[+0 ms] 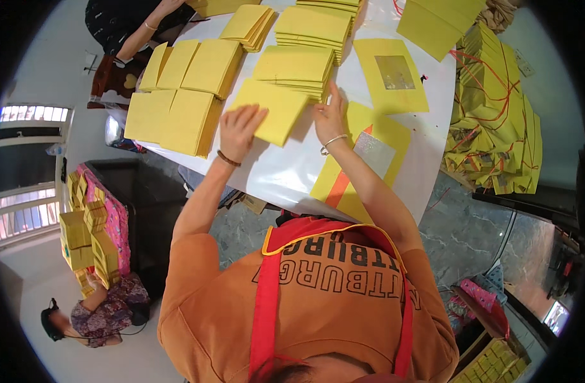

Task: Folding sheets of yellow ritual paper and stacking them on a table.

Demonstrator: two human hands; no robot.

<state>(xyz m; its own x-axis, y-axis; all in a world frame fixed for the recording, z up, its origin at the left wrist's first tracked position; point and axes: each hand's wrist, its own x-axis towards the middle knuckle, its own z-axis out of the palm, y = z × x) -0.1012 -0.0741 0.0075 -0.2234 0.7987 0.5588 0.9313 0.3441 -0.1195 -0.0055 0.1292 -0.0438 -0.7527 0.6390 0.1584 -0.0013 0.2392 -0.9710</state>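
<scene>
My left hand (238, 131), with a brown band at the wrist, grips the near-left edge of a thin stack of yellow paper sheets (273, 108) lying tilted on the white table (279, 172). My right hand (330, 118), wearing a silver bangle, rests with fingers spread on the stack's right edge, beside a taller yellow pile (295, 69). Under my right forearm lies a yellow sheet with a silver square and an orange stripe (362, 159).
Several more yellow stacks (177, 96) cover the table's left and far side. A single sheet with a foil square (391, 73) lies at the right. Bundles tied with red string (493, 121) are piled off the right edge. Another person's arm (145, 29) reaches in at the top left; a seated person (101, 313) holds yellow bundles at the lower left.
</scene>
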